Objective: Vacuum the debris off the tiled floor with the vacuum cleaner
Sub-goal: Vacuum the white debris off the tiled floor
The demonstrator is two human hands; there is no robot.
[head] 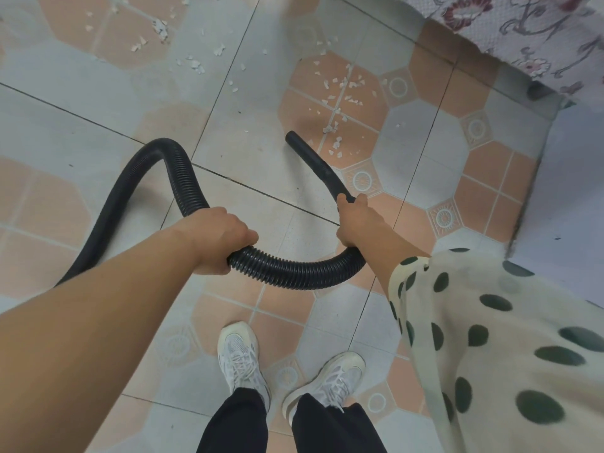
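A black ribbed vacuum hose (294,273) loops across the tiled floor (248,152) and ends in a smooth black nozzle (310,158). My left hand (222,238) grips the ribbed part in mid-air. My right hand (354,220) grips the hose where the smooth nozzle begins. The nozzle's mouth points away from me, just left of a patch of small white debris (336,99). More white debris (192,62) lies scattered farther off at the upper left. The vacuum's body is out of sight.
A flowered cloth (523,31) hangs over furniture at the top right, with a dark foot (539,91) under it. A pale wall or panel (575,191) runs down the right. My white shoes (242,358) stand at the bottom centre.
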